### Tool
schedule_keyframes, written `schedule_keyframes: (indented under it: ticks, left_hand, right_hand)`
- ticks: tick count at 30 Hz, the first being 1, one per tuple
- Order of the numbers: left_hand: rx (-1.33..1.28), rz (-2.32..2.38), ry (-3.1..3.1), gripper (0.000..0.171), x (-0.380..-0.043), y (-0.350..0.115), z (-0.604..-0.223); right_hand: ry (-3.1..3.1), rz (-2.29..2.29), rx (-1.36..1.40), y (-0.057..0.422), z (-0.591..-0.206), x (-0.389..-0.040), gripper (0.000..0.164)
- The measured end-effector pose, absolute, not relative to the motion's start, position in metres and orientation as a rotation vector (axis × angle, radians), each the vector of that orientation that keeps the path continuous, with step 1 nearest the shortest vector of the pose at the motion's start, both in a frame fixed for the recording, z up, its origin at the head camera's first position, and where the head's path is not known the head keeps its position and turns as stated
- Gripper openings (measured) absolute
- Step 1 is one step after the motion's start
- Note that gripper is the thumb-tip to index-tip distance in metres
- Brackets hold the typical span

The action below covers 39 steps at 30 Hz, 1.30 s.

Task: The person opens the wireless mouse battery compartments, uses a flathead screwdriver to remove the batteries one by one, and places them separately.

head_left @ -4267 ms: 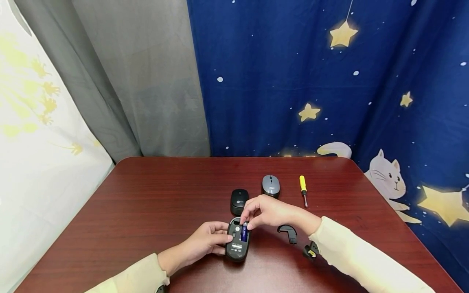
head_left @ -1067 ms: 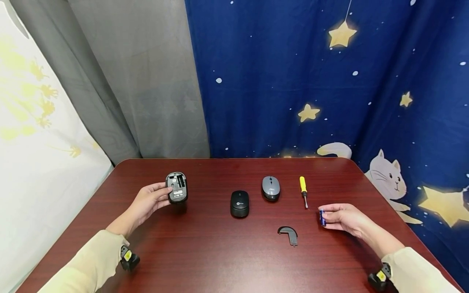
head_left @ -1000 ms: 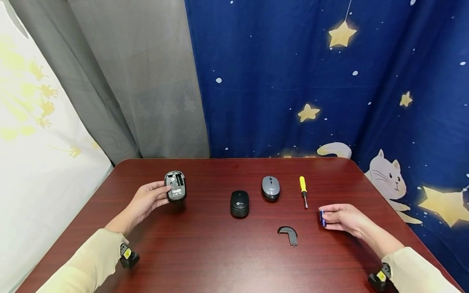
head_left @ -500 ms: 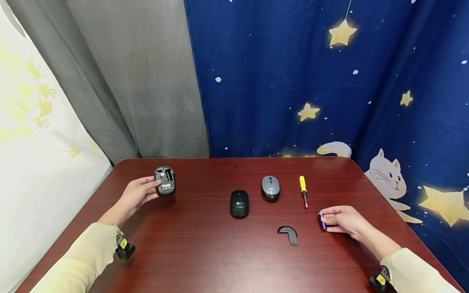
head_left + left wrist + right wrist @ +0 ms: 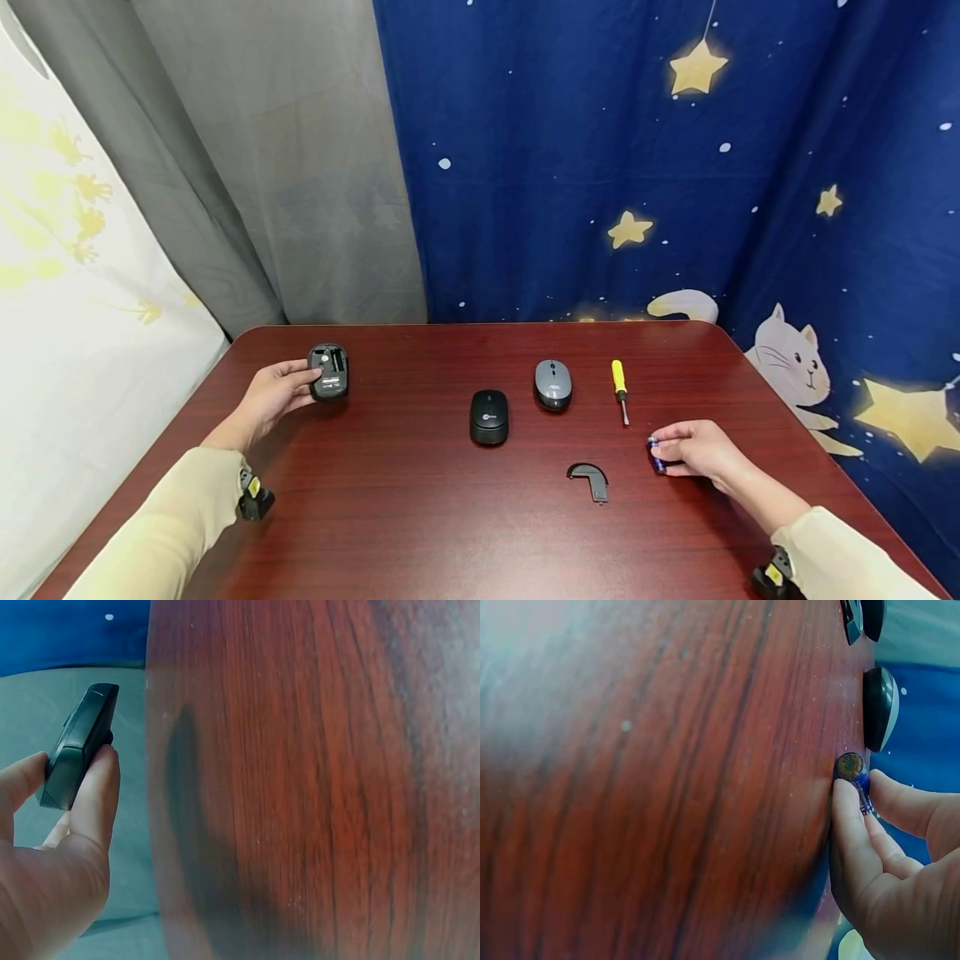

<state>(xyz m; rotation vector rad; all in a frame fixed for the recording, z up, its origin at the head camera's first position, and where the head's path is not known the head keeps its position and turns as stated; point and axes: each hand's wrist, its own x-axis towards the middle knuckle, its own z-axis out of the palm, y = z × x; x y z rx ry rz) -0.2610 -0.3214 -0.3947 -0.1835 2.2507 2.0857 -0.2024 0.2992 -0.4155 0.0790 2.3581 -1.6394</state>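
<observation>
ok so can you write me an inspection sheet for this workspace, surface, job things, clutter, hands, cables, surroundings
Surface: table, dark red wood grain, with a glossy reflection near the front.
Job's things: held mouse, underside toward the head camera and open; blue battery, apart from it.
Clutter: black mouse, grey mouse, yellow-handled screwdriver and loose black piece, all lying apart on the table.
Hands: left hand holds the held mouse; right hand pinches the blue battery.
Cables: nothing seen.
Surroundings: grey curtain and blue star-patterned curtain behind; white cloth to the left.
</observation>
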Motion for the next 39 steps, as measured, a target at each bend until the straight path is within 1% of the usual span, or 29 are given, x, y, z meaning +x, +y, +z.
schedule_keyframes:
  ticks: [4,13,21,29,34,39]
  left_hand:
    - [-0.198,2.025,2.293,0.066,-0.263,-0.324,-0.397]
    - [-0.241,1.913,2.355,0.06,-0.266,-0.331,-0.401]
    - [-0.297,1.87,2.355,0.063,-0.269,-0.334,-0.408]
    - [-0.281,1.825,2.373,0.063,-0.269,-0.333,-0.41]
    - [-0.284,1.809,2.376,0.065,-0.269,-0.334,-0.411]
    - [-0.281,1.822,2.362,0.062,-0.27,-0.336,-0.412]
  right_hand:
    - [2.398,-1.616,0.095,0.298,-0.417,-0.203,0.03]
    - [2.429,-1.598,0.108,0.295,-0.415,-0.201,0.031]
    - [2.442,-1.584,0.115,0.296,-0.417,-0.203,0.028]
    - [2.452,-1.568,0.119,0.3,-0.419,-0.204,0.029]
    - [2.446,-1.565,0.124,0.304,-0.42,-0.205,0.027]
    - [2.413,-1.567,0.145,0.309,-0.421,-0.206,0.026]
